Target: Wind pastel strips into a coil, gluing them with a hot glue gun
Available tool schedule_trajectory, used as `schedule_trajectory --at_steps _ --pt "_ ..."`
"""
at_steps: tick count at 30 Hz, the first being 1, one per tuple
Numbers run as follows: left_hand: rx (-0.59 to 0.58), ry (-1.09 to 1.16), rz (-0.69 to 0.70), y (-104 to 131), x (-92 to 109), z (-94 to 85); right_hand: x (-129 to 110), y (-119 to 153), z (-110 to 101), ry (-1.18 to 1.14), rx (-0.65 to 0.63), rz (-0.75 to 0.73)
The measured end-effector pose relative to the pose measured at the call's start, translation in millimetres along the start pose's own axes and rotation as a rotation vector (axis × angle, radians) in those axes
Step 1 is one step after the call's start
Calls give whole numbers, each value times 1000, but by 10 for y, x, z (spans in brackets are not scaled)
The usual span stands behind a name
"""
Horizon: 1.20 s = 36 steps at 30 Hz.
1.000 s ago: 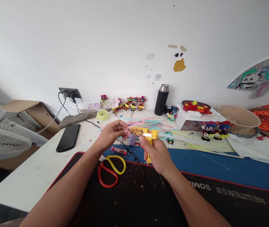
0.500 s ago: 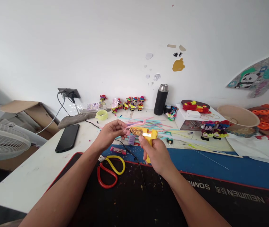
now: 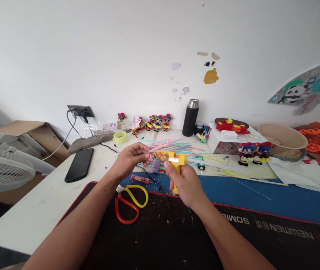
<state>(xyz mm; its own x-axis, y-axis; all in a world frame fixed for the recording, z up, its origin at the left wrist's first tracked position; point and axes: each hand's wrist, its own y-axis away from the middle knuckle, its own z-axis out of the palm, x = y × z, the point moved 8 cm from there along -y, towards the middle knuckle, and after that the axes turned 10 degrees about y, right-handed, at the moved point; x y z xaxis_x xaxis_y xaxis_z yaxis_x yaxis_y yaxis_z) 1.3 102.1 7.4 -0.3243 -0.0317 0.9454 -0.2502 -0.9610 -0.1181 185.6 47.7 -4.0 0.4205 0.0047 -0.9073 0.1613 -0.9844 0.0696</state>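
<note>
Right hand (image 3: 186,183) wraps the grip of the glue gun (image 3: 173,160), fingers hiding the trigger. Left hand (image 3: 132,159) pinches a small pink piece (image 3: 150,157) at the gun's nozzle end; mostly covered, can't tell if they touch. Scissors (image 3: 116,210) near side, left of gun: blades hidden by forearm, smooth loop handles. Gun: yellow plastic, speckled front. Fuzzy pastel stems (image 3: 174,144) behind it.
</note>
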Motion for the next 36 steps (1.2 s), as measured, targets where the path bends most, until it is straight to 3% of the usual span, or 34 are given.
schedule_trajectory --at_steps 36 --pt "29 229 -126 1 -142 -6 -64 33 -43 50 31 -21"
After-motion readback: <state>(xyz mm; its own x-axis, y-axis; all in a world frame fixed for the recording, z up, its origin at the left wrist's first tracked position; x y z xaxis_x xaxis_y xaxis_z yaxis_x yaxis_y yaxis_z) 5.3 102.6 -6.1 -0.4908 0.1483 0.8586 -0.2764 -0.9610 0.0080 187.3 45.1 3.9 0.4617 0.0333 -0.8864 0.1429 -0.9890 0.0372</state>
